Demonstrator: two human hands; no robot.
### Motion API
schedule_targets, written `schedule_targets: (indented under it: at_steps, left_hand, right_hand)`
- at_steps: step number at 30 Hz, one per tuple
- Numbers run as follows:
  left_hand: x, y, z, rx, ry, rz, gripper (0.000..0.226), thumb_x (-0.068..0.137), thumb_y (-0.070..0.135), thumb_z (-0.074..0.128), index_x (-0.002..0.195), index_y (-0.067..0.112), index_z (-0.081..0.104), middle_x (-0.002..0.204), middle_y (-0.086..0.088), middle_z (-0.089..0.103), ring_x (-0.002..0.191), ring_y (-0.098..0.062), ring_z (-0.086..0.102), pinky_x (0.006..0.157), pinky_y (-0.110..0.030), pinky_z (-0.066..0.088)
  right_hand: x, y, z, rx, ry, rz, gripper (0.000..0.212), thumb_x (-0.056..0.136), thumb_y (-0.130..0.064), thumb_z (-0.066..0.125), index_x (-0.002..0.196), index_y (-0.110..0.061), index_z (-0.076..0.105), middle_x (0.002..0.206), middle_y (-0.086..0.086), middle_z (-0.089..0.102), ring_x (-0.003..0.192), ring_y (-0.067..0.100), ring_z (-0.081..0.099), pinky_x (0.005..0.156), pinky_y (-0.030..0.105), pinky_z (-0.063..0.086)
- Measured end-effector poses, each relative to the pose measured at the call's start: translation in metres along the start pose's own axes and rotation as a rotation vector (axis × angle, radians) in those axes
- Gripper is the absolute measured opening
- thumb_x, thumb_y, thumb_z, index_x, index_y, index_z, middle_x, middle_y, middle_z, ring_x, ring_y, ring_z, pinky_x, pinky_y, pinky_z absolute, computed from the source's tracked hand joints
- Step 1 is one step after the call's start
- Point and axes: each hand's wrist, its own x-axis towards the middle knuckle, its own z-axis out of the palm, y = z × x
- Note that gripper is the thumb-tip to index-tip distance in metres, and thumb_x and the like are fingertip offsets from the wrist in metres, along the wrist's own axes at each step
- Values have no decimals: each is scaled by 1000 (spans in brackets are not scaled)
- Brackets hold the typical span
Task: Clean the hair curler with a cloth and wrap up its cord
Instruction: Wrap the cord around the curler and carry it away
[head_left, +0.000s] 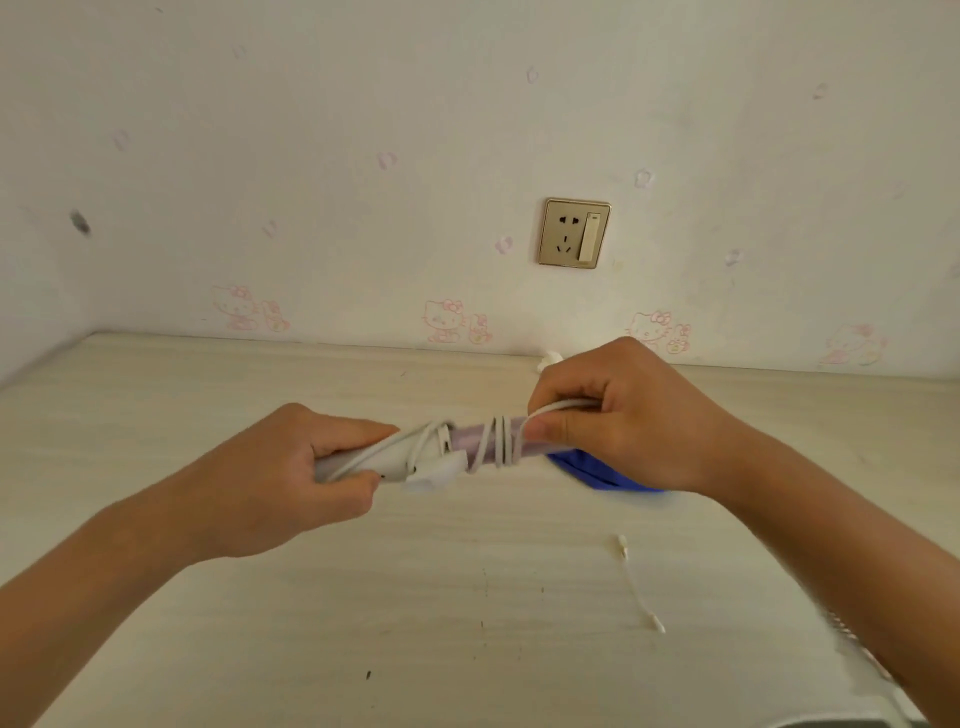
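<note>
Curler (467, 448) is held sideways between both hands: handle gripped by left hand (291, 478), cord (498, 439) pinched by right hand (618, 415).

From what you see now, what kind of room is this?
Probably a home bedroom, perhaps a child's: cartoon cat stickers on the wall, a wall socket, and a pale wooden table where hands wrap a hair curler.

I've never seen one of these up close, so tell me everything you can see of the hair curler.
The white-handled, lilac-barrelled hair curler is held level above the pale wooden table. The left hand grips its handle; the right hand covers its tip. Its white cord loops several times around the barrel.
</note>
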Motion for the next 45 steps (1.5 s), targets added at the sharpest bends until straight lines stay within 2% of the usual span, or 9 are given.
schedule_targets:
  at_steps: [5,9,14,19,23,28,31,35,45]
  left_hand:
    - [-9,0,-2,-148,-160,108,37,88,32,58,121,38,75,64,13,51,54,-4,38,51,-21,31]
    - [-16,4,-6,-476,-16,228,23,93,28,63,108,23,79,60,3,44,46,-8,34,48,-16,29]
    - [5,6,6,-187,249,29,34,85,45,57,115,49,74,60,3,49,50,-7,36,47,-19,30]
    - [5,0,10,16,-183,-29,35,83,44,57,113,53,71,70,5,67,50,-12,46,49,-27,34]
    - [-1,-5,11,-340,-396,74,31,92,26,58,116,32,77,63,10,46,51,-12,34,48,-25,28]
    - [2,-2,47,-745,-68,77,23,92,35,63,98,16,75,62,1,50,39,-8,34,41,-16,26]
    - [4,10,82,-727,185,-18,25,89,38,62,107,26,74,64,0,50,44,-9,34,41,-19,28]
    - [7,35,126,-558,356,-10,25,92,41,59,117,43,57,62,8,61,46,-7,40,43,-24,32]
    - [-15,37,131,-147,250,-62,46,85,74,51,119,42,56,116,23,64,105,-1,65,81,-28,52]
  right_hand:
    - [6,25,3,216,-57,125,22,83,-35,81,72,-16,74,72,20,66,62,28,57,60,33,48]
    - [4,45,15,-90,-169,369,33,102,-23,59,70,-19,64,69,-14,62,69,5,59,70,24,45]
    - [-23,-6,54,-283,-349,176,45,101,-52,50,72,-17,49,59,-7,49,54,8,43,54,25,37]
    - [-5,-14,18,-126,-222,25,33,95,-42,65,72,-19,67,65,-12,64,57,5,56,55,19,44]
    - [0,17,6,422,-215,150,14,83,-23,80,75,-11,78,60,5,60,51,12,46,52,22,39]
    - [-14,32,48,620,129,248,29,83,-21,64,76,6,57,54,5,46,47,15,36,46,23,32]
    - [-20,17,80,749,350,242,10,77,-23,62,77,-14,64,61,3,58,52,14,50,49,21,41]
    - [-20,-5,118,908,508,272,32,76,-34,71,104,-23,63,83,-5,63,73,12,60,60,22,51]
    - [-73,28,74,435,539,423,18,71,-29,75,86,-27,65,69,0,63,61,18,58,60,39,51]
